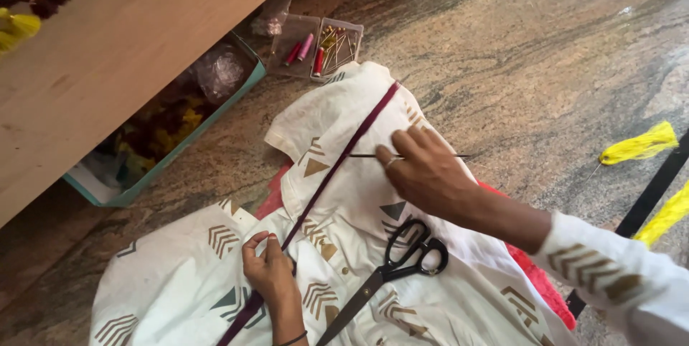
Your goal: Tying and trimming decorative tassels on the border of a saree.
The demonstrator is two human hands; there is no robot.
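While the white printed garment (344, 245) lies spread on the stone floor (545, 52), a maroon trim strip (337, 166) runs diagonally across it, from the collar end near the pin box down toward the lower left. Left hand (271, 274): fingers pressed together, pinching the strip at its lower part against the cloth. Right hand (427, 174): fingers close together, tips resting on the fabric just beside the strip; a thin dark stick or needle (416, 156) lies under them, pointing right. Whether it is gripped or only pressed down cannot be told from this angle.

Black-handled scissors (395, 267) lie on the garment between the two hands, blades pointing lower left, untouched. Clear box of thread spools and pins (323, 48) sits on the floor beyond the collar. Red cloth (531, 274) shows beneath the garment. Yellow tassel (639, 145) lies well apart at right.

Judgement: to lay the strip well, keep it taut and straight between both hands, smooth the cloth flat beneath, and fix the upper section before releasing the lower pinch.
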